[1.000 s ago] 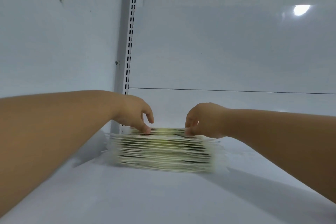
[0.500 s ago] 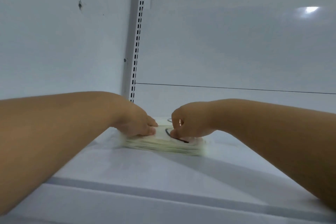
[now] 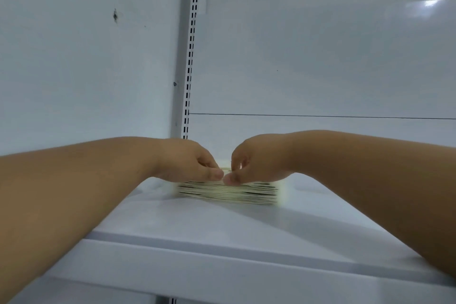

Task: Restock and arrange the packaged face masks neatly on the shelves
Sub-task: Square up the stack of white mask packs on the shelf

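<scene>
The front lip of the white shelf crosses the bottom of the frame, and both bare forearms reach in over it from the lower left and lower right corners. Past them, just below the middle of the frame, the left hand and right hand meet on top of the stack of packaged face masks, thumbs nearly touching at its front top edge. Both hands have curled fingers; they seem to pinch or press the topmost packets, though blur hides exactly how. The stack lies flat on the shelf directly beneath both hands, toward the back, near the slotted upright that runs up the rear wall.

To square the pile well, I would press down lightly with both hands, then slide the palms to the sides and nudge the edges flush, keeping the thin slippery packets from fanning out.
</scene>
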A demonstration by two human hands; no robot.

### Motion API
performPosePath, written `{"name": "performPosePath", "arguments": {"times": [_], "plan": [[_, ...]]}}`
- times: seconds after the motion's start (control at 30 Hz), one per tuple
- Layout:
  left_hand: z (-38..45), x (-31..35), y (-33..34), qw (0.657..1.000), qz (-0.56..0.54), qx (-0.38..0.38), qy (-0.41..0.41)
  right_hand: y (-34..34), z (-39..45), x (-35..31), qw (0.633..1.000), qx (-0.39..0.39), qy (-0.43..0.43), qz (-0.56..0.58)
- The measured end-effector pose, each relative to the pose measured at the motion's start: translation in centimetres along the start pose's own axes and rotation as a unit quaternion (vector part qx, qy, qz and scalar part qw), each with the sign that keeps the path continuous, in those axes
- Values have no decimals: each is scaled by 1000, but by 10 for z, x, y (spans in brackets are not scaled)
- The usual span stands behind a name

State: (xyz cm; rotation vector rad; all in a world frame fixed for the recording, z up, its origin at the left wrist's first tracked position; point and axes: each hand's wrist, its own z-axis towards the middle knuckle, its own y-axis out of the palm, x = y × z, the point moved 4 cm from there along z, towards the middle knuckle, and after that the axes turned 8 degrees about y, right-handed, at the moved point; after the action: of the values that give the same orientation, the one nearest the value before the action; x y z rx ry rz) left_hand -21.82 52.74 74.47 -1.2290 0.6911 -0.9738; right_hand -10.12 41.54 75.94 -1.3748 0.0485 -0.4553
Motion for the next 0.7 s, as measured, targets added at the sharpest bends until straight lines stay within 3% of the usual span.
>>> {"name": "performPosePath", "arguments": {"times": [0.13,0.27,0.33,0.4,0.57,0.7], "plan": [[-1,-2,3,1000,-22,3,2,3,1,4,1000,-5,-2,-12],[-1,1,-1,1000,11,2,2,-7,9,17,993,63,29,93],[3,-1,-14,999,-22,31,-9,-9,15,27,991,118,44,55],[8,1,-29,997,-48,63,-6,-6,21,36,991,125,55,-9],[39,4,-46,989,142,30,4,7,36,37,994,84,51,-51],[66,-3,-23,984,175,-37,7,15,49,32,995,66,44,-56]]}}
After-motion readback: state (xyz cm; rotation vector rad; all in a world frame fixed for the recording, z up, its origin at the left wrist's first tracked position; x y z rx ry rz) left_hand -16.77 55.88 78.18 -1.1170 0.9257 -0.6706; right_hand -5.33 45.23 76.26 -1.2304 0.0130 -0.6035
